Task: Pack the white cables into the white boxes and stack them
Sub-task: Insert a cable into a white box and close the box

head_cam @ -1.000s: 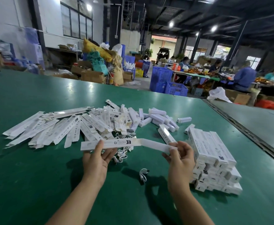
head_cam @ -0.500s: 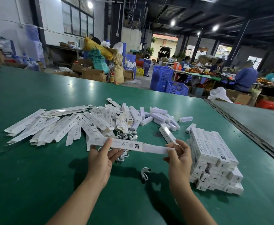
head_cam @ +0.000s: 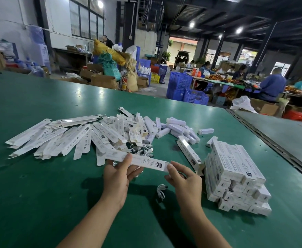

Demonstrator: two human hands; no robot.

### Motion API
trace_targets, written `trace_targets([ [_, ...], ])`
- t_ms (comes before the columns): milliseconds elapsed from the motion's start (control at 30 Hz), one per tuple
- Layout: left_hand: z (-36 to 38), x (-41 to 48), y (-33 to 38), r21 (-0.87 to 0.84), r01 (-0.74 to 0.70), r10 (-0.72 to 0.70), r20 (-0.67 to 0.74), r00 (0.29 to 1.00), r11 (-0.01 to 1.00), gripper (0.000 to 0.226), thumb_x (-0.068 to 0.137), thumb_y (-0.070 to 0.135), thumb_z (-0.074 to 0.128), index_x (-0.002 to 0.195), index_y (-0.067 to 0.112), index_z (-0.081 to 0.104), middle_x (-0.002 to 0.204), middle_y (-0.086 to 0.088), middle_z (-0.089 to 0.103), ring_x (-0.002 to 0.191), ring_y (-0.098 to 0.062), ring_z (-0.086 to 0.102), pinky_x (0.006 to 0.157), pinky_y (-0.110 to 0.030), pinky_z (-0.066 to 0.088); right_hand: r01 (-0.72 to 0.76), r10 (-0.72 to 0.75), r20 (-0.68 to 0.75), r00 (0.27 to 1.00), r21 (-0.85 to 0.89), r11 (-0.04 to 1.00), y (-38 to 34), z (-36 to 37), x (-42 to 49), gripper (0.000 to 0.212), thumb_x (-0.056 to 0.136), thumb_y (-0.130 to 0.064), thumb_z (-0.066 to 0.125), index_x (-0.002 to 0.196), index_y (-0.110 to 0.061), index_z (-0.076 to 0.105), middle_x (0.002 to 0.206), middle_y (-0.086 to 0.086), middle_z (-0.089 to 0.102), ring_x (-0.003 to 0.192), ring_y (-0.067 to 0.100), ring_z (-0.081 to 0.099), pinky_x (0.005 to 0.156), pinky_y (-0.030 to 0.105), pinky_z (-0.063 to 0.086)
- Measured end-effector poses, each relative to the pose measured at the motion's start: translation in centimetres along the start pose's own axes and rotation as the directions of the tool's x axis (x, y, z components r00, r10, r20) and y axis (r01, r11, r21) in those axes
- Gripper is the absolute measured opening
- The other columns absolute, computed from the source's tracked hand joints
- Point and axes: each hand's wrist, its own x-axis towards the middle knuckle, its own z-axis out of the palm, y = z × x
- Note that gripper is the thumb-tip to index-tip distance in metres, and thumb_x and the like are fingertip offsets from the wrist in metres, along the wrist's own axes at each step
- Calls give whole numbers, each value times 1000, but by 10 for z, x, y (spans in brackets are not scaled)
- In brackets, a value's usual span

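I see my left hand (head_cam: 118,178) and right hand (head_cam: 186,179) holding one long white box (head_cam: 147,162) between them, just above the green tabletop (head_cam: 39,194). The box lies roughly level, a little lower at its right end, with its printed face up. My left fingers (head_cam: 128,159) are clamped on it near the middle: the thumb lies across the top face and the others curl beneath. My right fingers (head_cam: 172,170) pinch its right end, thumb toward me and forefinger behind the end flap. I cannot tell whether a cable is inside the box.

A loose cable (head_cam: 161,191), coiled, lies on the tabletop below and between my two hands, touching neither. More cables (head_cam: 141,149) lie in a tangle just beyond the held box, at the near edge of a spread of flat boxes (head_cam: 66,138) that fans out to the left. Farther back sits a heap of short boxes (head_cam: 175,126).

To the right of my right hand stands the stack of boxes (head_cam: 236,174), several layers high, near the hand but apart from it. One open box (head_cam: 188,153) lies slanted on the tabletop, its near end against the stack.
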Motion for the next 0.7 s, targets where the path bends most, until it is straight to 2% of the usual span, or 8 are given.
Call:
trace_targets([
  [67,-1,1,-1,8,-6,6,1,1000,1000,23,96,7,60,116,19,58,101,-12,76,87,-29,75,67,-34,63,8,-8,45,999,-3,1000,-5,2,-3,19,86,-20,74,105,-17,74,82,2,76,64,18,70,71,37,62],
  [167,-2,1,-3,30,-5,5,10,1000,1000,22,96,7,60,116,17,59,102,-12,76,90,-32,74,69,-36,63,6,-13,183,983,39,999,-9,6,-9,29,92,-24,65,117,-36,60,82,-1,74,54,22,65,61,38,60],
  [233,-1,1,-4,33,7,-8,30,1000,999,19,95,7,61,113,16,60,100,-10,76,89,-31,75,68,-36,62,-35,15,287,958,63,997,-9,8,-13,33,94,-37,57,126,-45,53,95,-10,74,51,25,64,57,38,56],
  [400,-3,4,-3,-2,69,-69,4,998,998,14,95,11,63,109,15,60,101,-13,76,83,-29,75,61,-32,61,-149,64,512,857,127,981,-11,-2,-11,49,85,-69,53,132,-55,47,123,-2,67,53,30,62,60,41,54],
  [500,-5,7,0,-33,58,-59,-43,997,998,17,95,11,64,110,17,60,101,-12,75,80,-27,74,60,-31,61,94,-103,386,917,41,995,-9,-7,-7,49,87,-53,55,132,-38,46,106,-3,68,52,25,61,57,40,55],
  [567,-9,10,3,-59,30,-36,-99,994,998,18,94,12,64,112,16,60,102,-12,74,76,-23,74,59,-29,61,316,-256,313,914,-155,936,-9,-12,-3,40,86,-46,64,119,-32,47,98,-10,62,59,14,59,57,33,53],
  [633,-13,13,6,-74,14,-24,-142,990,997,25,94,13,65,118,12,58,107,-14,72,75,-23,72,59,-29,61,436,-282,399,873,-378,817,-10,-19,2,35,82,-44,71,106,-33,48,97,-19,55,74,4,57,64,26,50],
  [700,-15,14,6,-79,13,-25,-156,988,997,30,93,14,67,121,11,57,110,-15,71,77,-24,71,60,-29,61,517,-114,594,797,-571,638,-9,-23,7,34,79,-53,71,104,-37,55,109,-28,53,99,-4,52,81,13,43],
])
